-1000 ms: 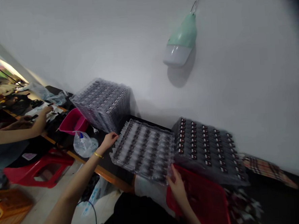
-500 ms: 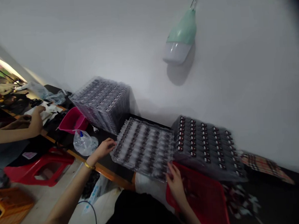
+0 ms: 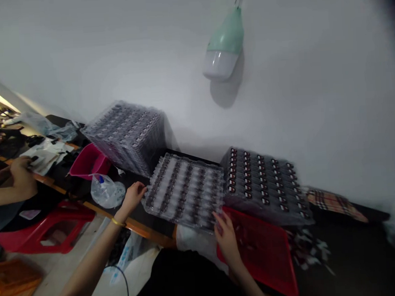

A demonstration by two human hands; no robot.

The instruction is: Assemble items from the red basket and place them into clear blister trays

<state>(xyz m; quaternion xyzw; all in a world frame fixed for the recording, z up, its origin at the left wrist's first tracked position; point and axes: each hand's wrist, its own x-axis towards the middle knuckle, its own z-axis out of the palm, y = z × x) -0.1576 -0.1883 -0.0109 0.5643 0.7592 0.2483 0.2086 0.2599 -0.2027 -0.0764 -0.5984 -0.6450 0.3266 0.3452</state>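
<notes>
Left grip (image 3: 135, 197), open, has eased just off the clear plastic tray (image 3: 183, 191), while the right grip (image 3: 226, 238) stays closed on its edge.

One camera on the person's head, facing forward and down, frame tilted, close above the left hand (image 3: 135, 197) and right hand (image 3: 227, 241), wall (image 3: 297, 92) beyond

Nothing legible; tiny labels (image 3: 247, 163) on plastic tray (image 3: 263, 193) too small.
</notes>
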